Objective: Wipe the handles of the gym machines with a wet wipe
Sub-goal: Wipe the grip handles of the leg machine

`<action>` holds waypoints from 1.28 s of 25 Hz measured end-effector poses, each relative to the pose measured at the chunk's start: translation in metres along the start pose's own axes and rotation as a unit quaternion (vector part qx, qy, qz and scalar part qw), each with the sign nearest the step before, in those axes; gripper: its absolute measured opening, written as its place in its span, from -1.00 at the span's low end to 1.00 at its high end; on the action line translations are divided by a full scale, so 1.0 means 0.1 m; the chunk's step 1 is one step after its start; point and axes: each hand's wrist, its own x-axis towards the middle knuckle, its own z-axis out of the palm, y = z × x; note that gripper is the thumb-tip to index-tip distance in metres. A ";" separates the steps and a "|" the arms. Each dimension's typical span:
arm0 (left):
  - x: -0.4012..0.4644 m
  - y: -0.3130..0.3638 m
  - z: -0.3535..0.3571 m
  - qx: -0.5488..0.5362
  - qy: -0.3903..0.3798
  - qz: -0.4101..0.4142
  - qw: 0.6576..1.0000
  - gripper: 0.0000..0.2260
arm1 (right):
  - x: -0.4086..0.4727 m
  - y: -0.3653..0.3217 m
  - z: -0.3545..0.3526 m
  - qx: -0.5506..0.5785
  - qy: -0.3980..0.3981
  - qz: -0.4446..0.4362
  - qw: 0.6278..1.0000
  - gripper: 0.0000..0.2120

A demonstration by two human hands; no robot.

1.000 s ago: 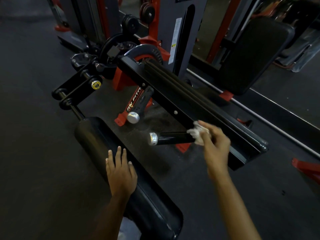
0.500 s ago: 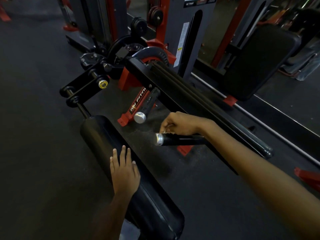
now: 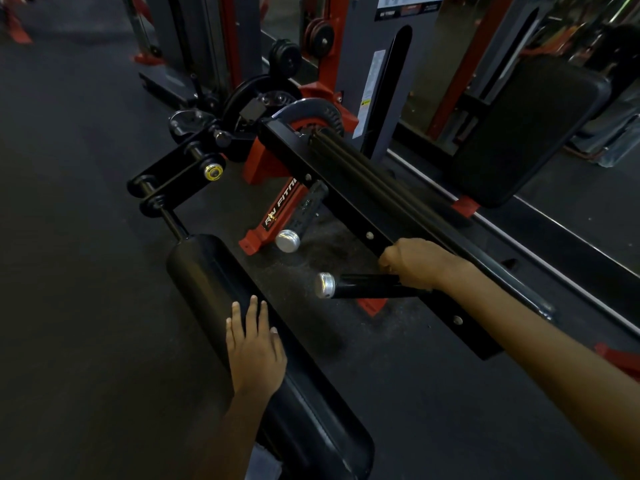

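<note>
Head view: black near handle (image 3: pixel 363 285) with silver cap at frame centre, gripped at its inner end by right hand (image 3: pixel 414 264), wet wipe hidden, left hand (image 3: pixel 254 348) laid flat, fingers straight, on roller pad (image 3: pixel 204 271) at lower left, second handle (image 3: pixel 301 216) seen above centre.

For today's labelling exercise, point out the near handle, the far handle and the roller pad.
near handle (image 3: pixel 363 285), head view, bare black grip
far handle (image 3: pixel 304 210), head view, textured grip
roller pad (image 3: pixel 204 271), head view, upper curved side

Near handle (image 3: pixel 363 285): glossy black bar, silver cap pointing nine o'clock, level. Far handle (image 3: pixel 304 211): textured black, silver-capped, slanting toward seven o'clock.
</note>
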 end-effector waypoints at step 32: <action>1.94 -1.26 -0.28 0.044 -0.078 0.346 0.934 -0.57 | 0.87 -0.80 -0.35 0.261 0.366 -0.098 0.888 -0.72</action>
